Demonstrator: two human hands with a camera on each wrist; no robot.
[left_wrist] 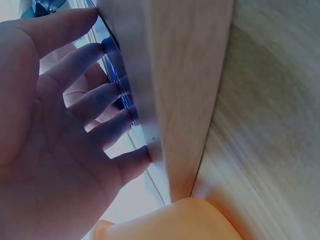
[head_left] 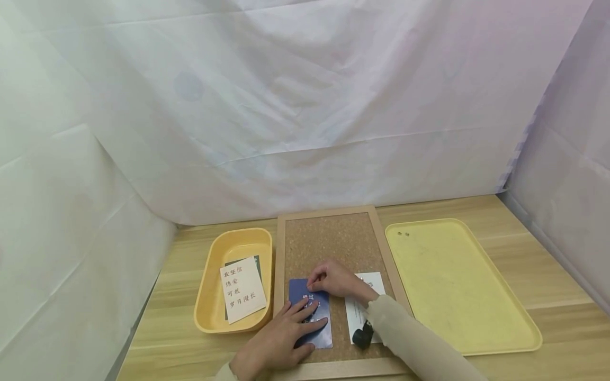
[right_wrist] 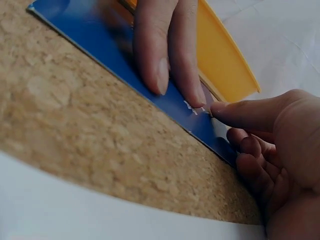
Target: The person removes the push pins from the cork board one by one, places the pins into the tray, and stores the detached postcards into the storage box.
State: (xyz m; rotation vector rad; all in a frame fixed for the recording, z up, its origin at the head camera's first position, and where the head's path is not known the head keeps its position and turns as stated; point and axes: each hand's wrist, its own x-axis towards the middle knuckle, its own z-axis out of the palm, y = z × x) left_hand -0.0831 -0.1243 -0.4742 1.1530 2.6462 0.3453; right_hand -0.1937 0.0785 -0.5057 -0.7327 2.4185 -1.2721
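A blue card (head_left: 296, 290) with white writing lies on the cork board (head_left: 333, 238), towards its near left part. My left hand (head_left: 286, 336) rests flat on this card, fingers spread and straight. At the card's upper edge my right hand (head_left: 335, 278) pinches with thumb and index finger what looks like a small tack, almost wholly hidden by the fingertips. In the right wrist view the thumb (right_wrist: 245, 112) touches the blue card (right_wrist: 90, 35) close to the left hand's fingers (right_wrist: 152, 55). A white card (head_left: 355, 315) lies on the board under the right forearm.
Left of the board stands a yellow bin (head_left: 202, 307) holding a cream card (head_left: 243, 291) with writing over a dark green card (head_left: 258, 262). On the right a yellow tray (head_left: 462, 296) bears two small tacks (head_left: 403, 234) at its far left corner. White cloth surrounds the table.
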